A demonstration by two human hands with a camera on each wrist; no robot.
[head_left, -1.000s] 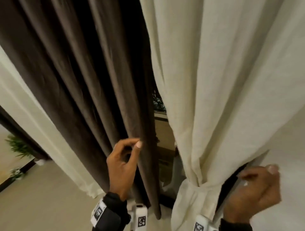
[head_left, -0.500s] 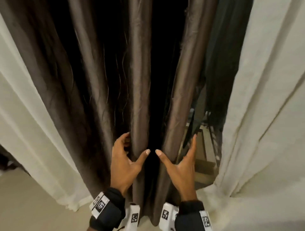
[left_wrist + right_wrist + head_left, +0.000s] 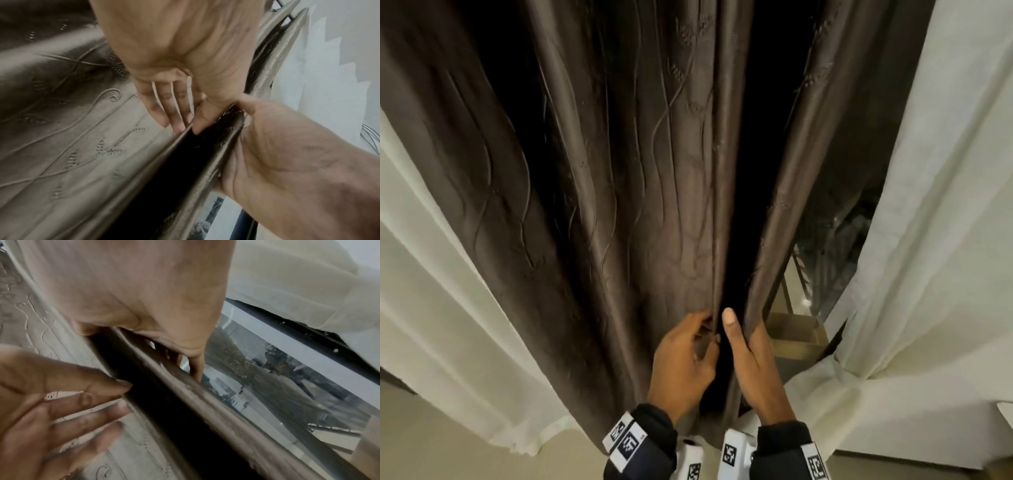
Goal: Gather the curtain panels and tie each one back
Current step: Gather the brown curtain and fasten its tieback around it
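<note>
A brown embossed curtain (image 3: 654, 205) hangs in long folds across the middle of the head view. My left hand (image 3: 710, 329) pinches one fold's edge between thumb and fingers; the left wrist view shows the fingers (image 3: 170, 104) flat on the cloth (image 3: 82, 146) and the thumb on the fold. My right hand (image 3: 736, 329) grips the neighbouring fold, thumb in front and fingers hidden behind it. In the right wrist view the right hand (image 3: 139, 348) wraps that fold, with the left hand (image 3: 72, 402) beside it. Both hands are close together, a dark gap between the two folds.
A cream curtain (image 3: 448, 308) hangs at the left. Another cream curtain (image 3: 945, 240) at the right is gathered low (image 3: 856, 373). Between it and the brown curtain shows window glass (image 3: 835, 240) and a tan box-like thing (image 3: 794, 335). Pale floor (image 3: 431, 445) lies below.
The right hand left the cream curtain and came across to the brown one. Both hands, open around the folds half a second ago, have closed on them and drawn nearer each other.
</note>
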